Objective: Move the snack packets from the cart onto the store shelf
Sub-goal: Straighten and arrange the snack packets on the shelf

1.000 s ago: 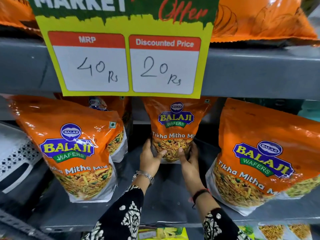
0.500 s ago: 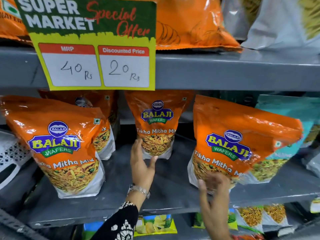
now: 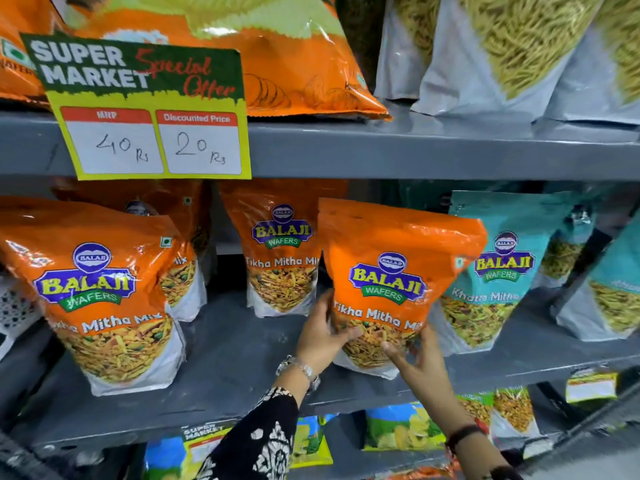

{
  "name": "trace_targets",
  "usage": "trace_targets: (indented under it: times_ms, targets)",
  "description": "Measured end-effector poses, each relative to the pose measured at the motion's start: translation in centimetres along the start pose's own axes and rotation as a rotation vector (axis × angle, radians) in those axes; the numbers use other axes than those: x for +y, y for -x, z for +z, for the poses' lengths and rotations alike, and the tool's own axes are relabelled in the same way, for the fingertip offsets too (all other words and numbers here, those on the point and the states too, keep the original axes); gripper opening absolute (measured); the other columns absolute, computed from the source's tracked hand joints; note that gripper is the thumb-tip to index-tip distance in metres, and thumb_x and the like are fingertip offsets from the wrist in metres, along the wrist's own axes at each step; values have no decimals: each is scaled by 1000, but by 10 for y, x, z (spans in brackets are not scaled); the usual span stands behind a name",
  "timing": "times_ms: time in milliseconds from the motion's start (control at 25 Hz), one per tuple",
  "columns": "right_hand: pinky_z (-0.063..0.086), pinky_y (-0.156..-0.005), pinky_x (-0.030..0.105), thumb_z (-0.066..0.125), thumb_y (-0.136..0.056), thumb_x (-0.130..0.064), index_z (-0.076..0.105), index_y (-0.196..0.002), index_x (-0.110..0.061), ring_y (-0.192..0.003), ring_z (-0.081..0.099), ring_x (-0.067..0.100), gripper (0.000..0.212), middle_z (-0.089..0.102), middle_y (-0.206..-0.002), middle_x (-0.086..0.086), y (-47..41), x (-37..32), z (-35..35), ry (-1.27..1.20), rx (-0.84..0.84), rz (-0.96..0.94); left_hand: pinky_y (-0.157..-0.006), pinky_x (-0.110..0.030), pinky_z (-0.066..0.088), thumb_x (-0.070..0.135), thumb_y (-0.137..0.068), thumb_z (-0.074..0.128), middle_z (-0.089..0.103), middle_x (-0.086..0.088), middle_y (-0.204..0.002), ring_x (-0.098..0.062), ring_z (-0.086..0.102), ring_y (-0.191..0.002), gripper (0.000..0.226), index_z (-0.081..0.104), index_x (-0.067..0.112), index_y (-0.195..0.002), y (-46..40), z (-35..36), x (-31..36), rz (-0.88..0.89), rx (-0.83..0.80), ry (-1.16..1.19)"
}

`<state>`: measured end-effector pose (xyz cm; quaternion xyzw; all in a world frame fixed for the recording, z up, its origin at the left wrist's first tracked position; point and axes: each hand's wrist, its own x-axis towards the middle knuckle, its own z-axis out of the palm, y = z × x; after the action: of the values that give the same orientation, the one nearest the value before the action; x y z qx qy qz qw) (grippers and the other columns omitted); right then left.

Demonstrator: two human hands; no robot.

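An orange Balaji Tikha Mitha Mix packet (image 3: 391, 271) stands upright on the grey middle shelf (image 3: 242, 355), right of centre. My left hand (image 3: 322, 336) grips its lower left edge, thumb across the front. My right hand (image 3: 420, 358) holds its lower right corner from below. Another orange packet (image 3: 282, 251) stands further back, just to the left. A large orange packet (image 3: 100, 292) stands at the front left, with one more (image 3: 183, 244) behind it. The cart is out of view.
Teal Khatta Mitha packets (image 3: 498, 271) stand right of the held packet. A yellow price sign (image 3: 145, 109) hangs from the upper shelf edge (image 3: 415, 154), which carries orange and silver bags. Small packets hang below the middle shelf.
The view has swung right. My left hand left the back packet and moved right onto the front packet's lower left edge. My right hand has closed on its lower right corner.
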<state>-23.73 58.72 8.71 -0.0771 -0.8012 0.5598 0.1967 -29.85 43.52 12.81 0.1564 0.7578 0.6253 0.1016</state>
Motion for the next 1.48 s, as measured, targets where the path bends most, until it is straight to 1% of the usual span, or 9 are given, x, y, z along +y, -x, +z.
trace_targets:
  times_ms: [240, 360, 480, 640, 880, 1080, 1240, 1360, 1480]
  targets:
    - [42, -90, 23, 73, -58, -53, 34, -114, -40, -105, 49, -7, 70, 46, -115, -25, -14, -26, 67, -110, -275, 1, -85, -22, 39, 22, -59, 81, 50, 1, -118, -15, 48, -112, 69, 37, 31, -112, 24, -70, -38, 38, 305, 17]
    - [40, -94, 27, 69, -75, -19, 32, -117, -36, -108, 49, 2, 58, 50, -115, -13, -16, -37, 89, -133, -338, 21, -87, -28, 44, 48, -44, 74, 51, 3, -118, -16, 50, -111, 81, 35, 33, -113, 27, -91, -45, 12, 362, 1]
    - [36, -99, 30, 67, -76, -16, 28, -119, -35, -115, 42, 9, 62, 46, -122, -7, -18, -36, 89, -146, -362, 57, -97, -36, 42, 52, -37, 76, 48, 7, -121, -11, 47, -114, 95, 31, 34, -118, 28, -101, -54, -15, 265, -3]
    - [30, -97, 28, 74, -69, -15, 25, -116, -39, -120, 38, 9, 72, 43, -123, -10, -15, -26, 88, -50, -434, 87, -101, -43, 42, 42, -40, 77, 48, 6, -123, -15, 46, -118, 102, 29, 25, -128, 31, -102, -72, -91, 191, -103]
    - [36, -103, 44, 75, -68, -13, 33, -124, -24, -124, 42, 19, 70, 50, -130, 2, -19, -18, 96, 21, -331, 97, -88, -31, 41, 4, -63, 75, 50, 1, -109, -18, 49, -105, 69, 35, 10, -119, 28, -97, -72, -95, 308, -108]
    - [32, -101, 32, 74, -69, -17, 33, -127, -17, -121, 37, 13, 71, 38, -127, -2, -4, -14, 98, -17, -202, 60, -95, -32, 39, 5, -66, 73, 45, 6, -119, -13, 43, -113, 73, 33, 13, -126, 38, -94, -72, -60, 325, -133]
    - [44, -81, 14, 66, -70, -36, 47, -92, -40, -89, 53, 20, 29, 49, -93, -8, 45, -39, 109, -124, 163, -69, -92, -29, 43, 0, -70, 69, 53, -3, -113, -23, 52, -108, 46, 50, 15, -110, 78, -115, -78, 75, 651, -191]
    - [43, -67, 12, 55, -69, -47, 51, -78, -43, -79, 56, 12, 11, 57, -82, -9, 64, -85, 136, -167, -6, -183, -88, -42, 50, -7, -67, 69, 49, -11, -102, -40, 53, -99, 43, 51, 6, -104, 114, -159, -83, 52, 959, -161]
    - [41, -75, 3, 59, -71, -44, 50, -92, -42, -89, 54, -6, 22, 57, -93, -15, 49, -145, 170, -189, -223, -306, -104, -53, 33, 17, -45, 86, 36, -28, -128, -42, 36, -122, 99, 34, -3, -126, 128, -201, -82, -96, 997, -182]
